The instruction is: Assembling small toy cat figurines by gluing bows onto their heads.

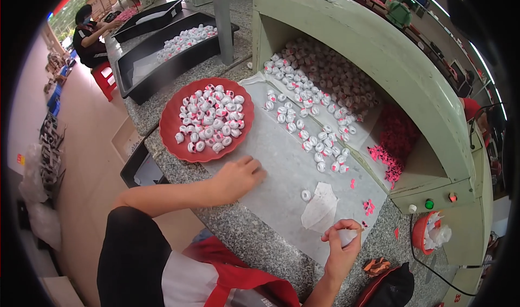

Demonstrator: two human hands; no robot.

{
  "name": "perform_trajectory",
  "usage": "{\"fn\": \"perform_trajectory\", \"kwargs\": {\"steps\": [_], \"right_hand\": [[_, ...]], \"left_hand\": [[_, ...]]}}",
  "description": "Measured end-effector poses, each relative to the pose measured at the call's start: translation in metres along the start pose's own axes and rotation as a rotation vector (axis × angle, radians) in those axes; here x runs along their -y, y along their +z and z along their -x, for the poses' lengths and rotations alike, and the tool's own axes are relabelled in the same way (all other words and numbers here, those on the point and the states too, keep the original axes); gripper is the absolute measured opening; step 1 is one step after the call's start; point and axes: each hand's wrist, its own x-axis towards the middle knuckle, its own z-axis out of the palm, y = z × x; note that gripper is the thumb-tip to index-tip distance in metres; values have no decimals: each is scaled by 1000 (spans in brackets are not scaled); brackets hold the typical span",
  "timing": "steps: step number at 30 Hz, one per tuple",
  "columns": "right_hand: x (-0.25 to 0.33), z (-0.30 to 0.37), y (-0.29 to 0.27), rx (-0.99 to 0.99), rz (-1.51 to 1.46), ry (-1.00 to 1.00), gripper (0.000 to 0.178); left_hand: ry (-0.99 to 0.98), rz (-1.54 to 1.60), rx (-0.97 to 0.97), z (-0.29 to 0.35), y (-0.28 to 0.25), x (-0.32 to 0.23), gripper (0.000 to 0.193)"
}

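The right hand (341, 253) has its fingers wrapped round a small white bottle (347, 236), its thin tip pointing towards the pink pieces (369, 207) nearby; the grip around the body probably lets it be squeezed and steered at once. The left hand (238, 178) is over the near edge of the white sheet (271, 198), just beside the red bowl (169, 115), its fingers loosely curled; whether they hold anything, I cannot tell. One white piece (306, 195) lies alone between the hands, beside a torn paper scrap (320, 209), seemingly set apart within easy reach. More white pieces (319, 144) spread across the sheet and into the arched housing (401, 44), where a pink heap (385, 163) sits at the right end, the two kinds likely kept apart for easy picking. The bowl, heaped with white pieces marked pink, rests near the left forearm, presumably to gather them. The sheet probably shields the speckled surface (233, 223).
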Motion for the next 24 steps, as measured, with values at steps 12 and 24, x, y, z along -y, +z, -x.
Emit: {"fn": "perform_trajectory", "kwargs": {"steps": [12, 24], "right_hand": [[-9, -4, -5, -2, 155, 18, 16], [2, 2, -4, -40, 39, -42, 26]], "left_hand": [[-396, 299, 155, -165, 65, 288, 34], [-403, 783, -73, -29, -50, 118, 46]]}}
